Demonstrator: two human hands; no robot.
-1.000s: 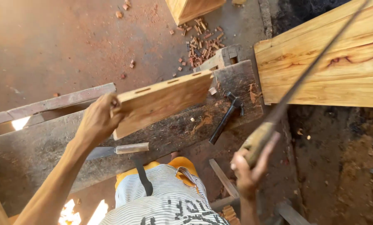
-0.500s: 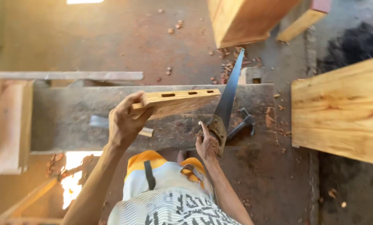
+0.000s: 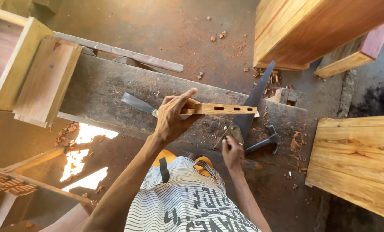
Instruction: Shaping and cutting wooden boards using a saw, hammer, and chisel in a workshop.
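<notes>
My left hand (image 3: 172, 118) grips a light wooden board (image 3: 222, 109) held on edge over a dark, worn workbench (image 3: 114, 88); several slots are cut in the board's narrow face. My right hand (image 3: 232, 152) holds the handle of a handsaw (image 3: 254, 101), whose dark blade runs up and away past the board's far end. A chisel (image 3: 136, 103) lies on the bench just behind my left hand. A hammer (image 3: 262, 142) rests on the bench right of my right hand.
A wooden cabinet (image 3: 312, 30) stands at the top right, with wood chips (image 3: 269, 79) scattered before it. A wide plank panel (image 3: 357, 159) lies at the right. A box frame and boards (image 3: 33, 77) sit at the left. A long strip (image 3: 119, 53) lies behind the bench.
The view has swung, so the bench looks tilted. My right hand brought the saw down from a raised position to beside the board's end. My left hand still holds the board, turned on edge.
</notes>
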